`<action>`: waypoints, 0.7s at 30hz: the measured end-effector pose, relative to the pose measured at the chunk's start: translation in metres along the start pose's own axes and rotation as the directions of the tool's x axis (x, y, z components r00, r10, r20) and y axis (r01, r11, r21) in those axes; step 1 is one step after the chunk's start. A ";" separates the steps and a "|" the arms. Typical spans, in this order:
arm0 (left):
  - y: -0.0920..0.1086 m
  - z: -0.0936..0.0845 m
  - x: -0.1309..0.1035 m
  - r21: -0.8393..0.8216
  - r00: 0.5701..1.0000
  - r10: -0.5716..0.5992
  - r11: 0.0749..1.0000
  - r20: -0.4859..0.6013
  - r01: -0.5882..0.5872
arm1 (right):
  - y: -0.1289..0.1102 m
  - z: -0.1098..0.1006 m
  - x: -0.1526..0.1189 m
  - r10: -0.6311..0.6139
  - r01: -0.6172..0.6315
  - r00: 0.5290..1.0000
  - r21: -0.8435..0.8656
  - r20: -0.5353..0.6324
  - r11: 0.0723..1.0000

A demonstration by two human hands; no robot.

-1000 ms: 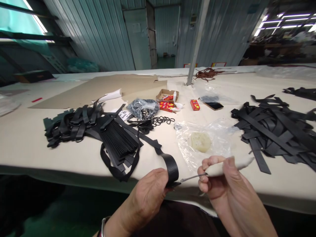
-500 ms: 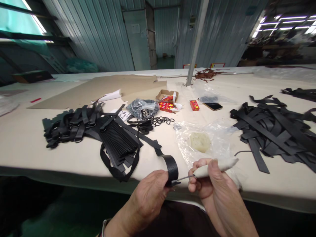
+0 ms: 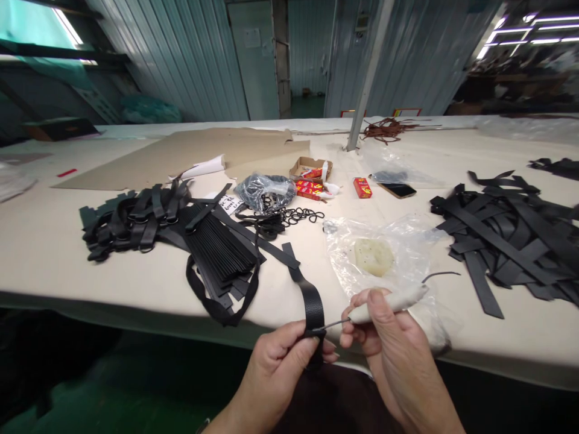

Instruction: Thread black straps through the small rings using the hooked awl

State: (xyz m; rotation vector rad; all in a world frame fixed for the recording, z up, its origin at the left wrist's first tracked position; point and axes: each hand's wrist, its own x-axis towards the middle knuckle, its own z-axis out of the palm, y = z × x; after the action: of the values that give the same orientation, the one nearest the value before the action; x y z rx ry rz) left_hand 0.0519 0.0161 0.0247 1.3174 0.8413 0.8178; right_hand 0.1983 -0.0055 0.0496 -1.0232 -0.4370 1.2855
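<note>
- The left hand [image 3: 284, 367] grasps one black strap [image 3: 311, 301] at its lower part, with the thumb on top and some fingertips showing at the other side.
- The right hand [image 3: 393, 343] grasps the hand tool [image 3: 389, 303] by its pale handle, between the thumb and the fingers.
- The thin metal shaft of this tool points to the left hand, and its tip is at the black strap, just by the left thumb. From the other end of the handle comes a thin, dark, curved piece.
- The black strap goes up from the left hand over the front edge of the counter [image 3: 136, 283], and its far part reaches the long black strips [image 3: 221, 247], which lie in a row.
- Left of these strips there is a bundle of black straps with rings [image 3: 136, 217].
- Behind the right hand, a yellowish block [image 3: 374, 257] is on a clear plastic bag [image 3: 407, 235].
- At the right side lies a loose pile of black strips [image 3: 511, 241].
- Farther back are a small red box [image 3: 362, 187], a phone [image 3: 398, 190] and an open cardboard box [image 3: 295, 170].
</note>
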 end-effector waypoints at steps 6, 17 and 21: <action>-0.005 -0.001 -0.007 -0.132 0.989 -0.146 0.981 -0.018 0.143 | 0.010 -0.005 0.003 -0.017 0.016 1.000 -0.116 -0.014 0.993; -0.018 -0.001 -0.007 -0.295 0.950 -0.203 0.947 -0.238 0.128 | 0.034 -0.010 0.012 -0.072 0.068 0.997 -0.300 -0.005 0.952; -0.023 -0.002 -0.007 -0.290 0.945 -0.219 0.946 -0.242 0.145 | 0.042 -0.013 0.014 -0.071 0.067 0.997 -0.367 0.001 0.928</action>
State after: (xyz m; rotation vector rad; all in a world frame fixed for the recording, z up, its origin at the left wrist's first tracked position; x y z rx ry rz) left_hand 0.0479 0.0089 0.0016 0.8838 1.0137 0.9407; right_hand 0.1880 0.0003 0.0056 -1.3156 -0.7178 1.1567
